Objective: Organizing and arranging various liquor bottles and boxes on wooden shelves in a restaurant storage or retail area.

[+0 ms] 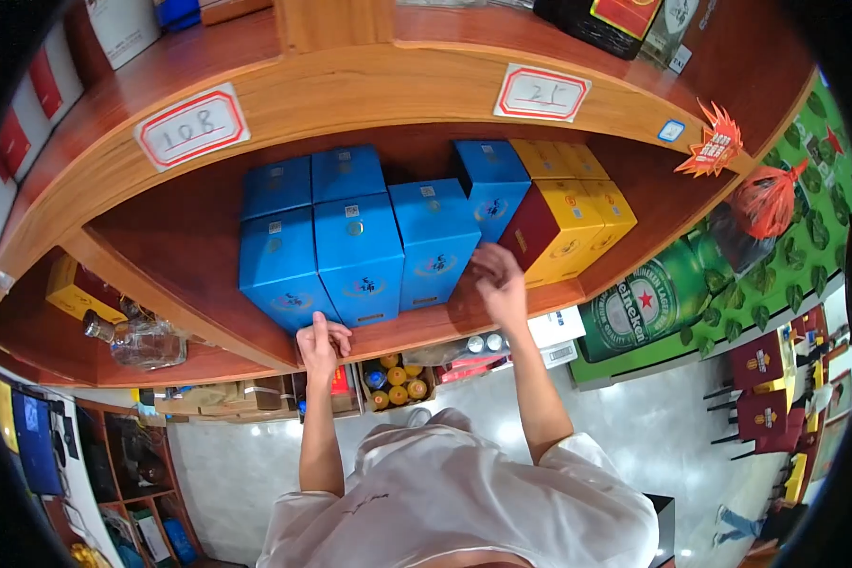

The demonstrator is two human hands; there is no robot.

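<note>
Several blue cartons (360,270) stand close together on a wooden shelf (426,323). My left hand (321,342) rests at the shelf's front edge, its fingers near the lower front of the leftmost cartons, gripping nothing. My right hand (498,280) is beside the right side of the front blue carton (437,248), fingers apart and partly curled; whether the fingertips touch the carton cannot be told. A further blue carton (495,192) stands behind my right hand, set back from the front one. Yellow cartons with a dark red side (571,234) stand to its right.
The upper shelf (426,71) bears price cards and holds bottles. At left, a lower compartment holds a glass bottle (149,343) and a yellow box (82,291). Below the shelf is a carton of orange-capped bottles (397,387). A large green beer display (646,305) is at right. A person's legs (738,525) show far right.
</note>
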